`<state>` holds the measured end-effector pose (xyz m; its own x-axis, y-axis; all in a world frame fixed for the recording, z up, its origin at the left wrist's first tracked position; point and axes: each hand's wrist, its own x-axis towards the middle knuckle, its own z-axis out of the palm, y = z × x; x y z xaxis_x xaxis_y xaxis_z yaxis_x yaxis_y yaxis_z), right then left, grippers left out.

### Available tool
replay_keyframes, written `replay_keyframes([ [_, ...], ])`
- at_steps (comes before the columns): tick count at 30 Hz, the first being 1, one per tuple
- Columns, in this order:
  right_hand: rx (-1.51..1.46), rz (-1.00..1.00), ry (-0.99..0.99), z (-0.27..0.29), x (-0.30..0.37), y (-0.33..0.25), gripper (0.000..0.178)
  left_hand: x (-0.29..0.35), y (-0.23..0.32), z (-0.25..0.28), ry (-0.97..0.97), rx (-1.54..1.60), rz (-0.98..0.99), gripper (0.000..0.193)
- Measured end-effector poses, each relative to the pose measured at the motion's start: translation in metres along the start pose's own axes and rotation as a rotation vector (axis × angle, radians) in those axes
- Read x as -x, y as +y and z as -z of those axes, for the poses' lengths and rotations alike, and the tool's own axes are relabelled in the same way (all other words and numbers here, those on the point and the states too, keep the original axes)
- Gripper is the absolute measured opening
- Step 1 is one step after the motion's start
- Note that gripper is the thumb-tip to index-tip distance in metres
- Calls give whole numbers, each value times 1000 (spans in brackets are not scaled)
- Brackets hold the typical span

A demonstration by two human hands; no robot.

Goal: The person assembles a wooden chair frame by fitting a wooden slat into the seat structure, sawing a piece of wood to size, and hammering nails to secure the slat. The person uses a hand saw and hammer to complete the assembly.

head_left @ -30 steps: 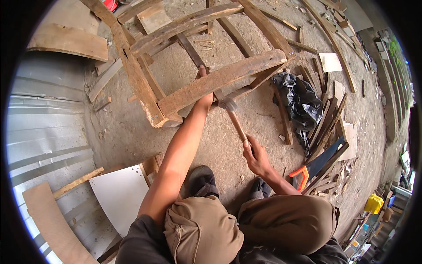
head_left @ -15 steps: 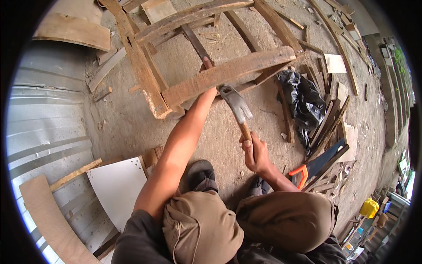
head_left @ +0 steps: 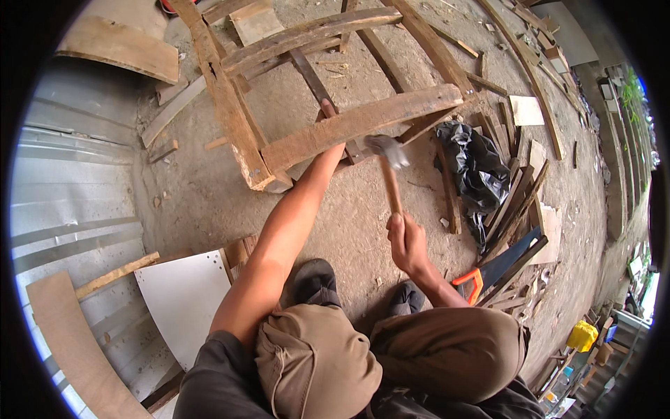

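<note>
My right hand (head_left: 409, 241) is wrapped round the wooden handle of a claw hammer (head_left: 392, 185). The hammer's metal head, smeared by motion, is just in front of a wooden frame (head_left: 370, 119), to the right of the near end of a dark slat (head_left: 310, 77). My left hand (head_left: 328, 108) reaches under the frame's near crosspiece and grips that slat; a finger shows beyond the crosspiece, while most of the hand is hidden behind it.
A handsaw with an orange handle (head_left: 469, 286) and a black plastic bag (head_left: 474, 167) lie among wood scraps on the right. A white board (head_left: 183, 300) leans at lower left, near corrugated metal sheeting (head_left: 77, 181). A yellow item (head_left: 582, 336) is at far right.
The hammer has swung to the right, its head turning away from the slat's end, with my right hand still on the handle. My left hand stays at the slat; the whole view has shifted slightly.
</note>
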<state>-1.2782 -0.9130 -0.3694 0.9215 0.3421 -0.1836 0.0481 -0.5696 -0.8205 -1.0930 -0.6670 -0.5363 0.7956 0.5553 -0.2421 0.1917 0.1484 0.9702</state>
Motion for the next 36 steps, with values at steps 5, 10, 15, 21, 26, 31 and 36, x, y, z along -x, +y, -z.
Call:
replay_keyframes([
  [5,74,34,-83,-8,-4,8,35,8,0,18,-37,16,-62,66],
  [10,-98,159,35,6,4,2,38,40,47,-4,91,-86,-53,75],
  [15,50,-55,-79,-5,-7,10,36,12,22,10,60,34,-74,71],
  [21,-15,196,57,-3,-2,10,38,23,23,-10,121,-65,-110,65],
  [26,16,140,-94,-1,6,-9,41,33,47,-1,57,-90,-3,68],
  [31,114,-134,-153,1,-5,16,31,40,51,-8,58,24,-17,68],
  [36,13,167,-10,11,1,0,35,36,38,-12,169,-6,-14,64],
])
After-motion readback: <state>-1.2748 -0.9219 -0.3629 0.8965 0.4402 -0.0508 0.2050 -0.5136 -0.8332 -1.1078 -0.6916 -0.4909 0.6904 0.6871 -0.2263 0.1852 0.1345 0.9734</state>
